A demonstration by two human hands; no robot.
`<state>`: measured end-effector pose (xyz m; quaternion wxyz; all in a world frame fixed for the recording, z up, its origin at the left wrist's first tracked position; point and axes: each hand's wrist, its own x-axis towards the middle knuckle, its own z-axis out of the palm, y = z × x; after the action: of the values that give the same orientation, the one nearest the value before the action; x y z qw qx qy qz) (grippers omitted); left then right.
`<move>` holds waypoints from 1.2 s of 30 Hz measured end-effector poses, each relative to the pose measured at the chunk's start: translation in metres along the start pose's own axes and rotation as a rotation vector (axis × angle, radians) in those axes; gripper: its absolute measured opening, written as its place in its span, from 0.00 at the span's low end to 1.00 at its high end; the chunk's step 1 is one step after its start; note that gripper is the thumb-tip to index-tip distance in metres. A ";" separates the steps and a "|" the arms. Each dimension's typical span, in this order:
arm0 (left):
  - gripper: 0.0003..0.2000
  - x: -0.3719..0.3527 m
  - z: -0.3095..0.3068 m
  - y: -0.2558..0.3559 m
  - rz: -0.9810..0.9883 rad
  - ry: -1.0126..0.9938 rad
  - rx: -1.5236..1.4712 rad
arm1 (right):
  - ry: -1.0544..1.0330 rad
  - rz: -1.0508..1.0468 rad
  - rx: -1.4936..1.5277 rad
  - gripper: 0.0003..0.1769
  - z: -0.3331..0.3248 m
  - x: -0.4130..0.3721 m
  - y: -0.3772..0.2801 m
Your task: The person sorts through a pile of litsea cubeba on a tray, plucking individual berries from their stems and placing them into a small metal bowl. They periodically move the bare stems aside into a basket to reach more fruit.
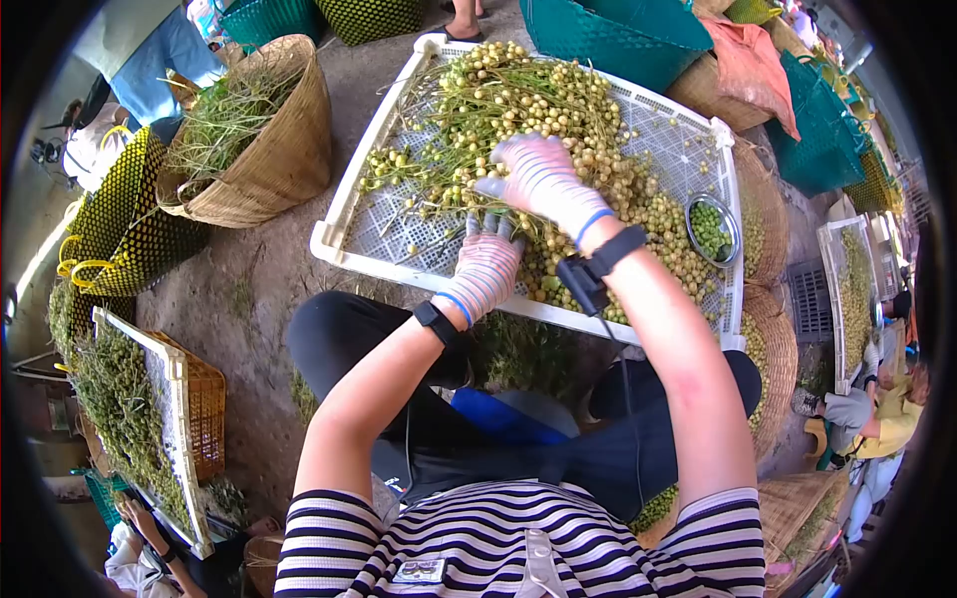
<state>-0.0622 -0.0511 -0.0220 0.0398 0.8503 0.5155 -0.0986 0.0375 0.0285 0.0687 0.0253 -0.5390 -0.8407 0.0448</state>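
Observation:
A white mesh tray (384,214) in front of me bears a heap of round yellow-green fruits (638,199) with thin green stems. My left hand (483,261), in a striped glove with grey fingertips, rests at the near side of the heap, its fingers apart among the stems and fruits. Above and to the right, my right hand (543,179), gloved too, is over the middle of the heap; its fingers are partly blurred, and I cannot make out whether they hold anything. A metal bowl (735,239) of small green fruits sits at the tray's right edge.
A wicker basket (284,164) of stems stands at the upper left, beside a black-and-yellow basket (110,229). Another loaded tray (179,399) lies lower left, near a person. Teal baskets (618,45) are behind the tray. People sit at the far right (882,429).

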 end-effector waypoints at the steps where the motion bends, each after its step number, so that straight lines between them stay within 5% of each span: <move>1: 0.23 -0.002 -0.002 0.001 0.004 0.005 0.002 | 0.010 -0.037 -0.057 0.26 0.015 0.000 -0.005; 5: 0.23 -0.010 0.005 -0.006 0.049 0.071 -0.028 | -0.190 -0.041 -0.244 0.19 0.019 0.004 -0.004; 9: 0.21 -0.016 0.006 -0.014 0.088 0.055 -0.075 | -0.014 0.015 0.559 0.19 0.009 0.002 0.064; 15: 0.10 -0.019 -0.062 -0.008 0.066 0.118 -0.341 | 0.306 0.167 0.701 0.20 -0.038 -0.058 0.096; 16: 0.10 -0.020 -0.074 -0.003 0.028 0.294 -0.438 | 0.242 0.168 0.672 0.20 -0.043 -0.066 0.098; 19: 0.22 -0.006 -0.098 0.008 -0.056 0.677 -0.853 | 0.290 0.029 0.589 0.18 -0.035 -0.071 0.106; 22: 0.46 0.022 -0.110 0.023 0.079 0.678 -1.265 | 0.320 0.125 0.503 0.17 -0.029 -0.079 0.101; 23: 0.47 0.033 -0.103 0.028 0.113 0.666 -1.351 | 0.344 0.122 0.548 0.16 -0.026 -0.080 0.100; 26: 0.39 0.049 -0.098 0.040 0.174 0.702 -1.451 | 0.390 0.101 0.574 0.15 -0.017 -0.081 0.102; 29: 0.12 0.049 -0.100 0.047 0.055 0.557 -1.504 | 0.409 0.058 0.561 0.15 -0.017 -0.085 0.103; 36: 0.11 0.047 -0.075 0.036 -0.110 0.203 -1.701 | 0.290 0.303 0.609 0.20 -0.011 -0.078 0.140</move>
<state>0.0004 -0.0140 0.0403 0.6127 0.5099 0.4557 0.3962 0.1974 0.0164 0.0653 0.2968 -0.6259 -0.6871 0.2193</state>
